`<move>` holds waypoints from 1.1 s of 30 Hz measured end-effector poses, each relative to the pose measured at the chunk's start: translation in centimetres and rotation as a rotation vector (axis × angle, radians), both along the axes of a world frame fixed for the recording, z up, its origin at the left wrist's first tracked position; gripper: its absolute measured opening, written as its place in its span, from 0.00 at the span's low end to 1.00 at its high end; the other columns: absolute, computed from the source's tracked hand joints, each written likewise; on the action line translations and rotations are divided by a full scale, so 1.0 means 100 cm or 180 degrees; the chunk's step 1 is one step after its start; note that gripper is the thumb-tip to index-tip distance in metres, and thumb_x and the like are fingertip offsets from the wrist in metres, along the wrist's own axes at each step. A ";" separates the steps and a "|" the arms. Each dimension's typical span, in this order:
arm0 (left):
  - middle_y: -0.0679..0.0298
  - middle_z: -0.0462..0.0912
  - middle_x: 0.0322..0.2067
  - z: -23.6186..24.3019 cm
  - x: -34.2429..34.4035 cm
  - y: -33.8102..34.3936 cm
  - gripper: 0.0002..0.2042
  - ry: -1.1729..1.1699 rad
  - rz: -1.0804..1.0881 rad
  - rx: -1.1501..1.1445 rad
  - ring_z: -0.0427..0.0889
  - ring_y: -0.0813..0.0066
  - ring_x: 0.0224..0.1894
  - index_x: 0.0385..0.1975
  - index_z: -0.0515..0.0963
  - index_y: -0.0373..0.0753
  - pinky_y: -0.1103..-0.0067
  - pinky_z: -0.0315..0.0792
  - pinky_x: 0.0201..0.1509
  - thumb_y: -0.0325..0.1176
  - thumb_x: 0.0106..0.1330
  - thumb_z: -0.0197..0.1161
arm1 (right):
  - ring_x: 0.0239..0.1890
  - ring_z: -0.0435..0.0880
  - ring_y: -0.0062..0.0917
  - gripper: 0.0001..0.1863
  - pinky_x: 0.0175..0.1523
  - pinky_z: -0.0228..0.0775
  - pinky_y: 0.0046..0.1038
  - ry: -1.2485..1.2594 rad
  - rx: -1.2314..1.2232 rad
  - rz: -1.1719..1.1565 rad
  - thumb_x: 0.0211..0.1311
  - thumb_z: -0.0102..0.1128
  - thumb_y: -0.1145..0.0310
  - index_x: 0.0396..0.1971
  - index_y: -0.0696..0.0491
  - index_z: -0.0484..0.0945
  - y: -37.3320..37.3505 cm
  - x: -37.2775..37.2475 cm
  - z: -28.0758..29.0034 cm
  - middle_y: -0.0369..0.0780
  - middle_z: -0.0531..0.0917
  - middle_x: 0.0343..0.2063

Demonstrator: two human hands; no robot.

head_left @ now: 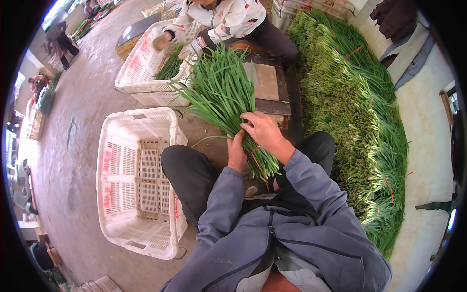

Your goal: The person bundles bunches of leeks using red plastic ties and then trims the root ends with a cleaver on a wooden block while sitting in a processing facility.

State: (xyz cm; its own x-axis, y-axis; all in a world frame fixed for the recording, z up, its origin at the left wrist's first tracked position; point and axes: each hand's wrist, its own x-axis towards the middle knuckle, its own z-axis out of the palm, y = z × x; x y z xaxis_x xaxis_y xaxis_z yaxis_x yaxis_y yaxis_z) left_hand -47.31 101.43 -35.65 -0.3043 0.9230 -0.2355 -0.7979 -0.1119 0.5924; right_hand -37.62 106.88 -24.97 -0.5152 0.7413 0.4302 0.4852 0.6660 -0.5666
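Note:
A large bundle of green chives (221, 90) stands over my lap, its long leaves fanning away from me and its cut ends pointing down between my knees. My left hand (236, 154) is closed round the left side of the stalks. On their right side my right hand (266, 134) is closed too, thumb and fingers pinching leaves near the middle of the bundle. A thin orange-red tie (255, 155) crosses the stalks below both hands. What lies under my fingers is partly hidden.
A white plastic crate (104, 180) sits at my left; another crate (127, 88), holding some chives, stands ahead, where a co-worker (221, 22) reaches in. A low dark table (273, 108) lies ahead. Tied chives are heaped (340, 131) along the right wall.

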 end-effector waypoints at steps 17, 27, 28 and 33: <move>0.61 0.81 0.46 0.004 -0.005 0.000 0.12 -0.0134 -0.0043 0.0041 0.81 0.70 0.45 0.51 0.74 0.36 0.72 0.77 0.48 0.30 0.70 0.56 | 0.36 0.80 0.25 0.08 0.40 0.75 0.25 0.0572 -0.0843 0.0689 0.59 0.69 0.78 0.38 0.53 0.81 -0.023 0.041 -0.001 0.37 0.81 0.39; 0.60 0.82 0.47 0.009 -0.002 -0.001 0.14 0.0045 -0.0066 0.0113 0.82 0.69 0.48 0.52 0.76 0.34 0.70 0.77 0.51 0.33 0.72 0.53 | 0.36 0.78 0.22 0.14 0.39 0.74 0.22 0.0586 -0.0882 0.0571 0.59 0.69 0.78 0.43 0.52 0.78 -0.017 0.038 -0.008 0.39 0.77 0.51; 0.61 0.82 0.47 0.008 -0.003 -0.002 0.14 0.0045 -0.0060 0.0143 0.82 0.68 0.48 0.53 0.76 0.34 0.70 0.78 0.51 0.33 0.72 0.53 | 0.35 0.77 0.21 0.17 0.38 0.74 0.22 0.0637 -0.0963 0.0551 0.59 0.69 0.77 0.47 0.51 0.77 -0.019 0.034 -0.006 0.38 0.77 0.51; 0.60 0.82 0.48 0.003 -0.009 -0.002 0.15 0.0131 -0.0096 -0.0003 0.82 0.68 0.49 0.54 0.75 0.35 0.70 0.78 0.51 0.31 0.72 0.52 | 0.34 0.78 0.26 0.27 0.38 0.75 0.26 0.0104 -0.0956 0.0402 0.56 0.72 0.75 0.56 0.51 0.73 -0.021 0.020 0.010 0.39 0.75 0.47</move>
State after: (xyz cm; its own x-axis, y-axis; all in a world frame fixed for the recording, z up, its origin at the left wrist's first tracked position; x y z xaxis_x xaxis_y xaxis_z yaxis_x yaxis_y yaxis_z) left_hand -48.18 101.18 -35.36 -0.2860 0.9317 -0.2242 -0.7757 -0.0877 0.6249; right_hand -35.57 104.82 -23.98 -0.6009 0.7686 0.2197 0.3876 0.5205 -0.7608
